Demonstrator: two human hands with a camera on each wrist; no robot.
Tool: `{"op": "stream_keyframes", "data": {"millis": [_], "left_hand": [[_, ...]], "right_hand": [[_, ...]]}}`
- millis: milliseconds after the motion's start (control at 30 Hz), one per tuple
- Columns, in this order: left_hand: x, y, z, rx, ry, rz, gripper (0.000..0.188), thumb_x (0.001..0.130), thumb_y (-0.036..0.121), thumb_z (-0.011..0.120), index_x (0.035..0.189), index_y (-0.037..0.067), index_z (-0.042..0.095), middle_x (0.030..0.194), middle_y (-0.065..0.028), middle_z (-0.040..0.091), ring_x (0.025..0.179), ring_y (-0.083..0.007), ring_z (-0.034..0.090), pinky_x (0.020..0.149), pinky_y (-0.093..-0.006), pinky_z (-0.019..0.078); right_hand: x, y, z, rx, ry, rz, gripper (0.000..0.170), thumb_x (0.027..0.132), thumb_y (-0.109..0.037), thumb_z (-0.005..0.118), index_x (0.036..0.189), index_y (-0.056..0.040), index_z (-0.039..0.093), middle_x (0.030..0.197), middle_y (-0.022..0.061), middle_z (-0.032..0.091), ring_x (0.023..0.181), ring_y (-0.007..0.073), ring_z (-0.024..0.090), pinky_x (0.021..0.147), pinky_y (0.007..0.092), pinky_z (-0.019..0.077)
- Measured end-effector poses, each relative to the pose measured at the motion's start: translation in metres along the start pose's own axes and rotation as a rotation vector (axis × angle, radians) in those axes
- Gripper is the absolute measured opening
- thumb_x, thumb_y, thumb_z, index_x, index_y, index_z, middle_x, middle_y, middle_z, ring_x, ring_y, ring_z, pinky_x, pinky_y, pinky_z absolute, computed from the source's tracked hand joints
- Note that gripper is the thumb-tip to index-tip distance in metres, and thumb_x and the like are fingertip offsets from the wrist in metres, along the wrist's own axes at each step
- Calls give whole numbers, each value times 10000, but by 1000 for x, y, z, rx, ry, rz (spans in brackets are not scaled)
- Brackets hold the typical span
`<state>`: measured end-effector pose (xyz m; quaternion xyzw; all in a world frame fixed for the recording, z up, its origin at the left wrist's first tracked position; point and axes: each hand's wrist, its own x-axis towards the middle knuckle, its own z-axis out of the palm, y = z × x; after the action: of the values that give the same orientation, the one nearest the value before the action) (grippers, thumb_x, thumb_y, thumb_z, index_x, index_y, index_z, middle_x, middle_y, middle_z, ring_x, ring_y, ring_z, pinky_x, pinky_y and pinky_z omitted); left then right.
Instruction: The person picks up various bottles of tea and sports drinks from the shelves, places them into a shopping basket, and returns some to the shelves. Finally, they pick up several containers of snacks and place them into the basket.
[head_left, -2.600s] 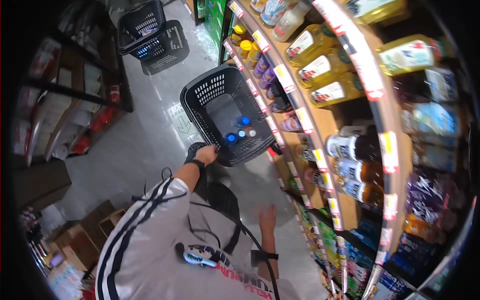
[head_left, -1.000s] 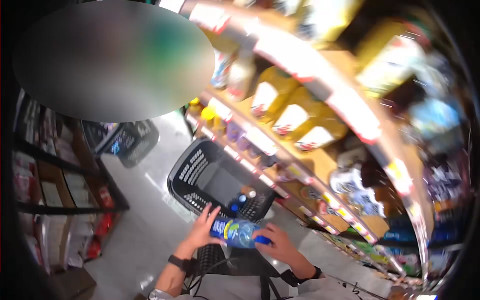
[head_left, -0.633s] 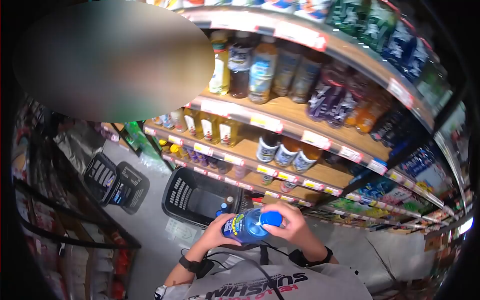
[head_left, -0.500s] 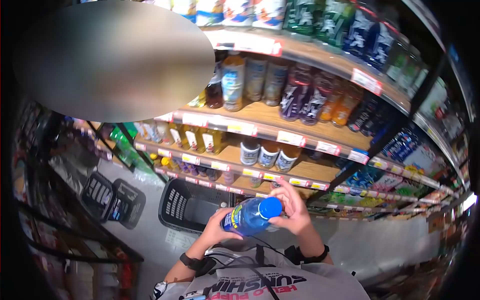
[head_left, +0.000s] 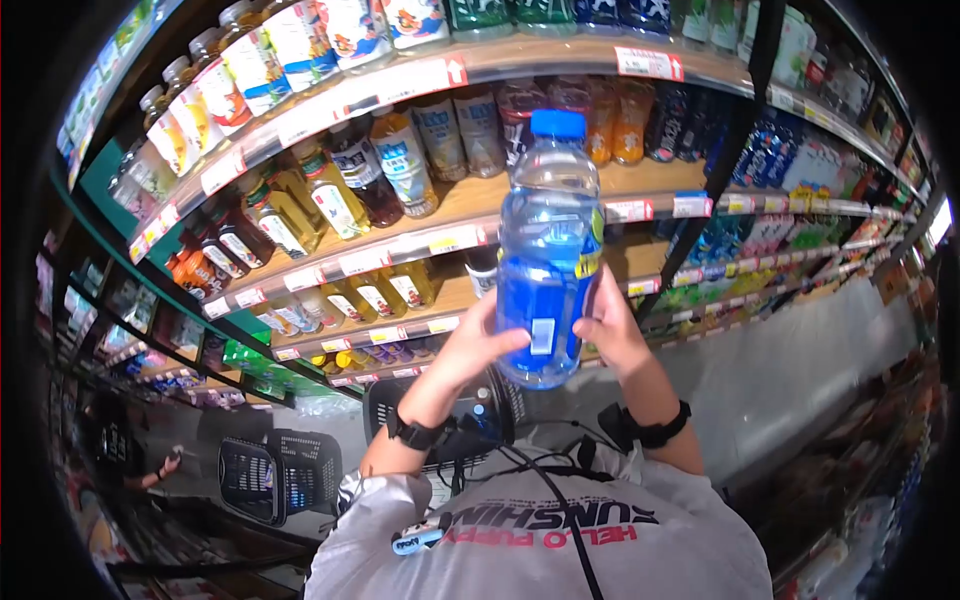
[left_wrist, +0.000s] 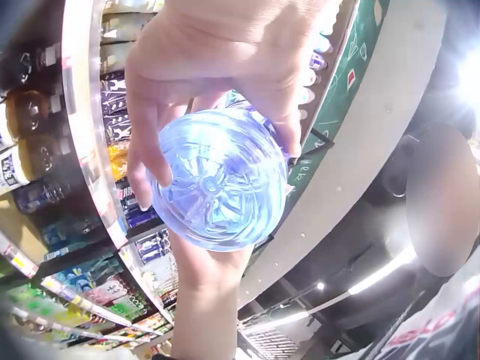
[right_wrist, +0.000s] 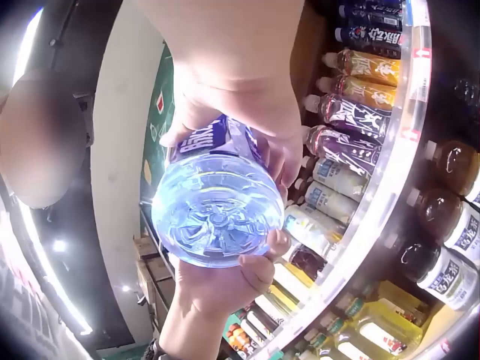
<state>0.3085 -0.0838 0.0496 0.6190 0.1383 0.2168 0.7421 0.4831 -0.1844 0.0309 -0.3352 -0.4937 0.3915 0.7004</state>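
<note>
Held out in front of the chest is a clear plastic drink bottle (head_left: 548, 250) with a blue cap and blue label, its cap end pointing away from the body. My left hand (head_left: 468, 338) grips its lower left side, the thumb lying across the label near a white barcode patch. On the opposite side my right hand (head_left: 617, 328) holds it too, thumb at the label's edge. The wrist views look at the ridged base, with the left hand (left_wrist: 214, 64) above it in the left wrist view and the right hand (right_wrist: 236, 86) above it in the right wrist view.
Curved shelves (head_left: 440, 210) full of drink bottles rise ahead. On the floor below my arms stands a dark basket (head_left: 380, 400) with some bottles inside; another basket (head_left: 310, 480) sits further left. Another person's hand (head_left: 171, 464) shows at far left.
Earlier the left hand held the basket and the right was empty. Later both hands had the bottle low and tilted; now it is raised, and the right hand has moved from the cap to its side.
</note>
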Motion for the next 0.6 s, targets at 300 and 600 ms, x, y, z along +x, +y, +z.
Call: {"op": "stream_keyframes", "data": {"millis": [300,600], "left_hand": [[32,-53,3,-384,-254,-119,740,766,486,634,1294,24,400,1221,-106,524,1116,-203,503,956,-349,406],[97,-124,30,-428,-371,-418,617,847,454,543,1274,20,440,1188,-137,560,1031,-214,578,906,-358,464]], "right_hand": [[18,9,-62,311,-10,75,870,759,-544,635,1367,-27,287,1225,61,507,1063,149,520,846,298,446],[-1,14,-208,70,112,249,885,631,-281,786,1339,-30,318,1273,91,458,1190,202,442,974,324,373]]}}
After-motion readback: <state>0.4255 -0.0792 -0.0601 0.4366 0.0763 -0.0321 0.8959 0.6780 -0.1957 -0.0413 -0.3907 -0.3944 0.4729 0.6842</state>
